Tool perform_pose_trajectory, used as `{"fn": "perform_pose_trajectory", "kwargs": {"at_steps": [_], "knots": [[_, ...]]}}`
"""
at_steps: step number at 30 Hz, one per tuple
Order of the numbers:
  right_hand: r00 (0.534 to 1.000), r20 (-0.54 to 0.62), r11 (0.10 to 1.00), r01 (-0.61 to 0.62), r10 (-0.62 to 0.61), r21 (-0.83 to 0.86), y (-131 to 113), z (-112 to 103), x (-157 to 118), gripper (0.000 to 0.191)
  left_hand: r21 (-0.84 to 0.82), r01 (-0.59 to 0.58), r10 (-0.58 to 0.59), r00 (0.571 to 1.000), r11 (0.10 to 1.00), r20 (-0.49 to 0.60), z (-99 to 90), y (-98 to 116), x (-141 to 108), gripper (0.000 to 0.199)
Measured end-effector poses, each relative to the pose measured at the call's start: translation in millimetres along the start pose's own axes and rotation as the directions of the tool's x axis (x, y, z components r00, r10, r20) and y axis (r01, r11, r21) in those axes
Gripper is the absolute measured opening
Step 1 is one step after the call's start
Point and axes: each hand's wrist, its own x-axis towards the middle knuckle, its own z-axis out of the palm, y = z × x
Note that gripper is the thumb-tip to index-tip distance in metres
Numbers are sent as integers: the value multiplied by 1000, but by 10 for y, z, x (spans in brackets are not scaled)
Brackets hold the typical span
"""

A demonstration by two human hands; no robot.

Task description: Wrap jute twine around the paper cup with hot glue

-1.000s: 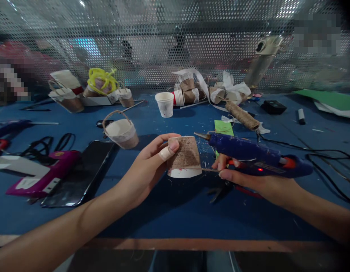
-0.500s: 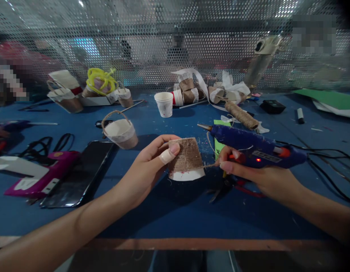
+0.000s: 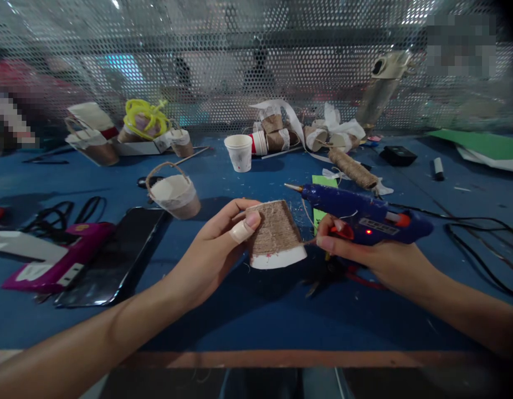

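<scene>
Holding the cup [image 3: 278, 235], left hand [image 3: 217, 249] is partly hidden.

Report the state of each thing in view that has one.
Left hand: gripping wrapped cup
Wrapped cup: rim downward, white band near rim left unwrapped
Right hand: holding blue glue gun and twine strand
Blue glue gun: red light lit
White paper cup: upright, unwrapped
Phone: screen dark
Twine roll: lying on its side

Cup [image 3: 277, 228] in the left hand [image 3: 217, 249]: brown, finely striped around, plain white below. Glue gun [image 3: 343, 202] in the right hand [image 3: 373, 255]: dark blue, red trigger [image 3: 343, 231]. Tabletop [image 3: 240, 321] beneath both: blue.
</scene>
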Motion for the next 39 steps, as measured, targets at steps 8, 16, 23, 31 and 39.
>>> {"fn": "perform_pose_trajectory", "kwargs": {"at_steps": [8,16,23,31,39], "knots": [[999,-34,1000,-24,24,1,15,30,-9,30,-13,-19,19,999,1000,26,32,-27,14,14],[998,-59,999,-11,14,37,75,74,-28,27,-28,-46,48,998,999,41,68,-29,-21,13],[998,-10,993,70,-69,98,32,72,0,18,-51,-53,54,998,997,23,73,-22,7,14],[991,8,967,128,-133,219,86,119,-26,37,-70,73,-67,994,995,87,92,-18,16,30],[978,-12,965,209,-210,160,192,144,-95,40,22,111,-114,980,994,164,37,-59,23,30]]}}
